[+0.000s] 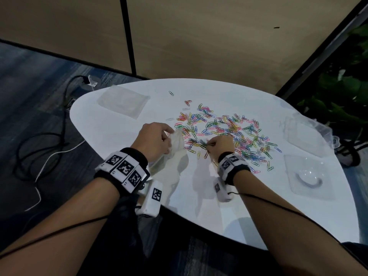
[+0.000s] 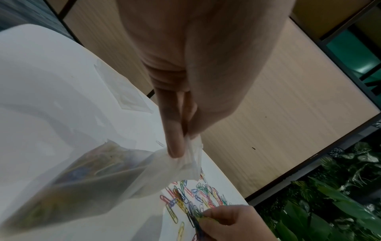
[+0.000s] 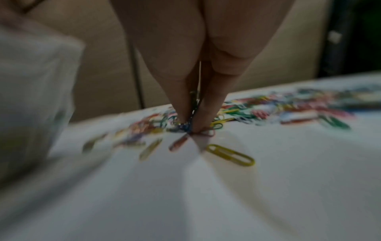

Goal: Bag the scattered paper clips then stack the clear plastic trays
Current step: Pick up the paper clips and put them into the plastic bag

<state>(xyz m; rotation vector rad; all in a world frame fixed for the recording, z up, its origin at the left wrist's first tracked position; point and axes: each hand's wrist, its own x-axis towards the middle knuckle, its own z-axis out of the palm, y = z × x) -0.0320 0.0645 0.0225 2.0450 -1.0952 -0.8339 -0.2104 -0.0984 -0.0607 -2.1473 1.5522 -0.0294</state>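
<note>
Coloured paper clips (image 1: pixel 225 132) lie scattered over the middle of the white table (image 1: pixel 249 206). My left hand (image 1: pixel 157 141) pinches the rim of a clear plastic bag (image 1: pixel 175 154) (image 2: pixel 115 176), which holds some clips. At the near edge of the pile, my right hand (image 1: pixel 219 145) pinches a small bunch of clips (image 3: pixel 192 114) between its fingertips (image 3: pixel 181 104). Clear plastic trays lie at the far left (image 1: pixel 123 100), far right (image 1: pixel 302 134) and near right (image 1: pixel 308 176).
The table's rounded edge runs close to my body. Black and white cables (image 1: pixel 43 148) trail on the floor to the left. Green plants (image 1: pixel 342 92) stand behind glass on the right. A loose yellow clip (image 3: pixel 230 154) lies just before my right fingertips.
</note>
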